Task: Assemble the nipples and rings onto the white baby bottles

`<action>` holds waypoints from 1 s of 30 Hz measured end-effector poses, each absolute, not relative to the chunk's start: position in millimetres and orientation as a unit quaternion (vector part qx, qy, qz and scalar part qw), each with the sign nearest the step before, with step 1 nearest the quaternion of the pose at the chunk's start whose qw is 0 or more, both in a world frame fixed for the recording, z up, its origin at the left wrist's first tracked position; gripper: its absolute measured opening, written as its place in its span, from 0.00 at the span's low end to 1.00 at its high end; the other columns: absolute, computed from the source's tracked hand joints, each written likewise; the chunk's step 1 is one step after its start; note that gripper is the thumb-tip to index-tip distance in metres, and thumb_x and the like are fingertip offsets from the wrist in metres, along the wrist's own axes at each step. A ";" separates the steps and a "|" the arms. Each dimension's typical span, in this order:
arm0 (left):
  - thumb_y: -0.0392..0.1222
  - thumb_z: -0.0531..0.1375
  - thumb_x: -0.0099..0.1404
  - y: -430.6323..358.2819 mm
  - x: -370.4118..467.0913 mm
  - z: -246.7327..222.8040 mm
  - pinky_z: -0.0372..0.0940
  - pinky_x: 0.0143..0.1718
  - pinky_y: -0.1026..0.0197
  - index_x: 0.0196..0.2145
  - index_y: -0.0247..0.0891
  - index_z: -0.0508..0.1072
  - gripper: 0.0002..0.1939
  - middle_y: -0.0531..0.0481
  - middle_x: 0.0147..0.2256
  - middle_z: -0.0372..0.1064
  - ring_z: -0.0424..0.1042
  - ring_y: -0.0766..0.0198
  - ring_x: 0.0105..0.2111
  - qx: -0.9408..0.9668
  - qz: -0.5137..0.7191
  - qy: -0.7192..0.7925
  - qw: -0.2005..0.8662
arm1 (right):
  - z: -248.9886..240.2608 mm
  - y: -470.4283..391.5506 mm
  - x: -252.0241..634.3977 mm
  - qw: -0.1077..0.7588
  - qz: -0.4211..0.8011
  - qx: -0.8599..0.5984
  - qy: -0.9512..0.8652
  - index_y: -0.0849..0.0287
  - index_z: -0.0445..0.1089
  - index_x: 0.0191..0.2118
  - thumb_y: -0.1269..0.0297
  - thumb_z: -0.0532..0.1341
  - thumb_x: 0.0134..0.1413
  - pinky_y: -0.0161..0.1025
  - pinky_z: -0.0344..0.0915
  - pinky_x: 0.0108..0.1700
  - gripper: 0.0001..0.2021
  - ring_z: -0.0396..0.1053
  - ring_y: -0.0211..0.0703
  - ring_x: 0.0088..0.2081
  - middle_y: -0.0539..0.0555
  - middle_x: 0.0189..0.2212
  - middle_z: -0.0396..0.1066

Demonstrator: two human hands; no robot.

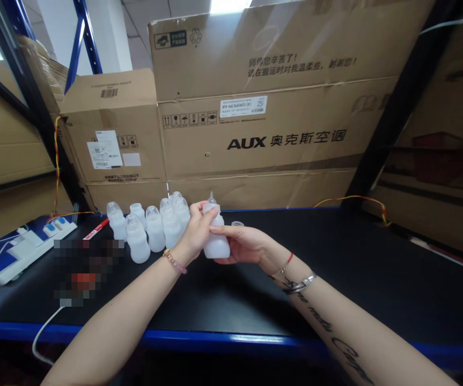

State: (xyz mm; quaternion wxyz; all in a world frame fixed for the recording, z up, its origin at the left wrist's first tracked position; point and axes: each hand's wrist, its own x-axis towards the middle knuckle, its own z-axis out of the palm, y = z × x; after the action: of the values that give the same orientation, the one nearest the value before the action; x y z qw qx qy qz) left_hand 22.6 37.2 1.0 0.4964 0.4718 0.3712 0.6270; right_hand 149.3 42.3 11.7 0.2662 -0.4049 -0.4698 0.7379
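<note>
A milky white baby bottle (217, 247) with a clear pointed nipple on top is held upright between my two hands, above the black tabletop. My left hand (199, 229) is closed around its neck and collar, thumb pressed on the front. Lower down, my right hand (244, 242) grips the body from the right side. Just behind the right hand lies a small clear cap (237, 223), partly hidden. To the left of my left hand stand several similar bottles (138, 244), most with clear domed caps; one at the back (136, 209) appears to lack a dome.
A white power strip (34, 257) with plugs lies at the left, near a red marker (96, 229) and a blurred-out object (88, 271) with a white cable. Large cardboard sheets (287, 177) stand along the back. The black tabletop (336, 268) has a blue front edge.
</note>
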 end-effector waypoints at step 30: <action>0.41 0.59 0.60 38.4 2.5 20.5 0.64 0.46 0.57 0.42 0.33 0.74 0.13 0.44 0.38 0.73 0.72 0.59 0.41 0.445 0.596 0.287 0.603 | 14.7 32.9 143.5 0.363 0.576 -0.492 -0.543 0.62 0.75 0.23 0.67 0.72 0.32 0.33 0.59 0.25 0.08 0.65 0.36 0.24 0.52 0.22 0.72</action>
State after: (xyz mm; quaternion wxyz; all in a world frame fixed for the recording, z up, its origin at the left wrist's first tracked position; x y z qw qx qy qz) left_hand 2.5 38.4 20.5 0.6032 0.4453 0.2871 0.5961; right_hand 143.5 32.9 14.7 0.3629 -0.4919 -0.5427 0.5760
